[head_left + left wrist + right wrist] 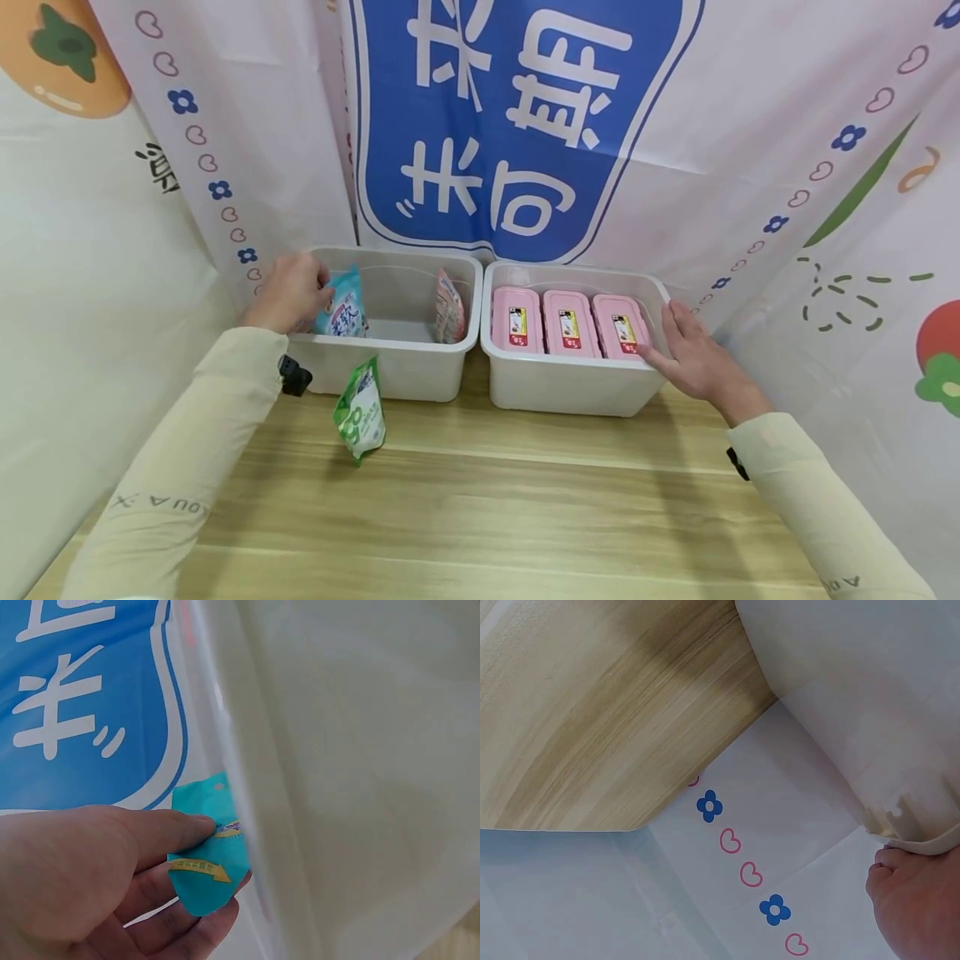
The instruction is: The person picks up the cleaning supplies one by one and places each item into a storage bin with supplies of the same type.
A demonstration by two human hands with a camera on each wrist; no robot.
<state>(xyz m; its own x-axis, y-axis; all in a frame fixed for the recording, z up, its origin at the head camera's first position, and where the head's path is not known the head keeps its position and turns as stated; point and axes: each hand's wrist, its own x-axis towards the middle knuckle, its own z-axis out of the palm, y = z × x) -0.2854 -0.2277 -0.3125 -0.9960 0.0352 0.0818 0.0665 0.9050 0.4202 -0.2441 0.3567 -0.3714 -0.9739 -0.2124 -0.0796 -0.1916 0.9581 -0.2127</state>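
At the left storage bin (pixel 401 367), my left hand (pixel 288 292) pinches a blue packet (pixel 343 304) with white lettering by its upper edge, at the bin's left end. The left wrist view shows the thumb of the left hand (pixel 112 877) on the near face of the teal packet (pixel 202 881), with fingers behind it. My right hand (pixel 693 354) rests on the right-hand rim of the second bin (pixel 570 390), thumb at the front corner and fingers extended back. Its knuckles touch the bin's underturned rim in the right wrist view.
A pink packet (pixel 450 308) stands at the right end of the left bin. Several pink lidded boxes (pixel 572 325) sit side by side in the right bin. A green and white packet (pixel 362 412) stands on the wooden table (pixel 480 508) before the left bin. Printed sheets (pixel 285 125) hang behind.
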